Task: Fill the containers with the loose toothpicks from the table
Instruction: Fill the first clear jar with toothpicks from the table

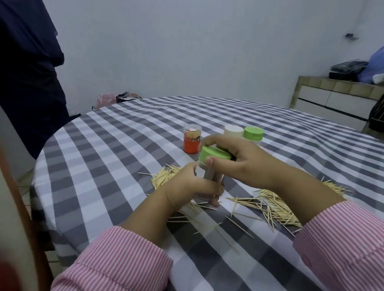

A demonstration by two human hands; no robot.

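My left hand clamps the clear container upright at frame centre; my right hand grips its green lid from above. Loose toothpicks lie on the counter, lower right.

The surface is covered by a woven cloth in grey and white checks, matt and slightly creased. The toothpicks scattered on it are of pale, bare wood with a dry, unpolished look. The held container is seen as clear, smooth plastic, topped by a green lid of matt plastic. At the far side, an orange container is shown with a glossy transparent plastic cap, beside a cream lid and another green plastic lid. The sleeves are made of a finely striped pink and white cloth.
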